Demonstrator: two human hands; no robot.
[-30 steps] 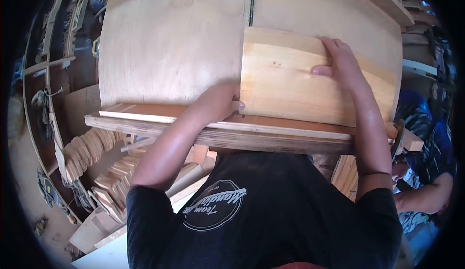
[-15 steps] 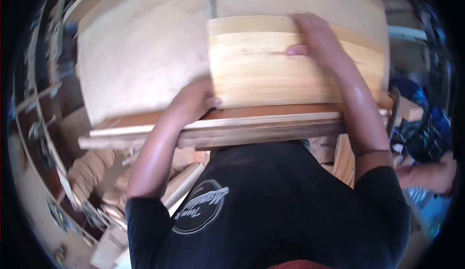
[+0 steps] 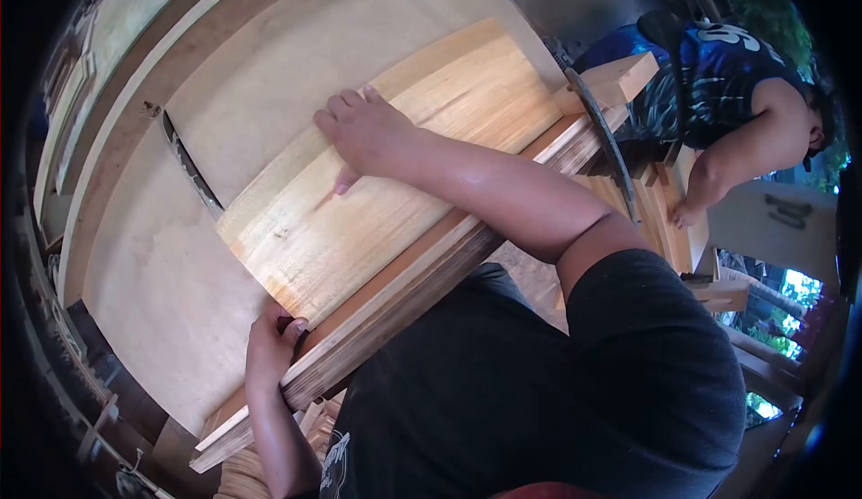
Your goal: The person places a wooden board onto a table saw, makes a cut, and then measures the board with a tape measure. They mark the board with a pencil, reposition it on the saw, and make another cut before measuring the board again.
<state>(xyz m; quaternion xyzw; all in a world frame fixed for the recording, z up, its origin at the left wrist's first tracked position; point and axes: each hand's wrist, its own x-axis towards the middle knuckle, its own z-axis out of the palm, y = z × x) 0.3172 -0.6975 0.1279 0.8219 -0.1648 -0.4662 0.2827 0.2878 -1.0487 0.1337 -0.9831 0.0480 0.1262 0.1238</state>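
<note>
A pale wooden board lies flat on a larger light plywood sheet. Across its upper face rests my right hand, palm down, thumb apart from the fingers; it presses on the board without wrapping round it. At the board's near left corner is my left hand, its fingers curled in. A small dark thing shows between its thumb and fingers, too little visible to name. A brown strip with a pale wooden edge runs along the near side, between the board and my body.
A dark slot cuts the sheet left of the board. To the right stand a curved dark metal strip and a wooden block. Another person in a blue patterned shirt bends over wood close by on the right.
My view has swung to the right and tilted, bringing the other person more fully into sight. Both hands remain at the board, the right one still on top and the left at its corner.
</note>
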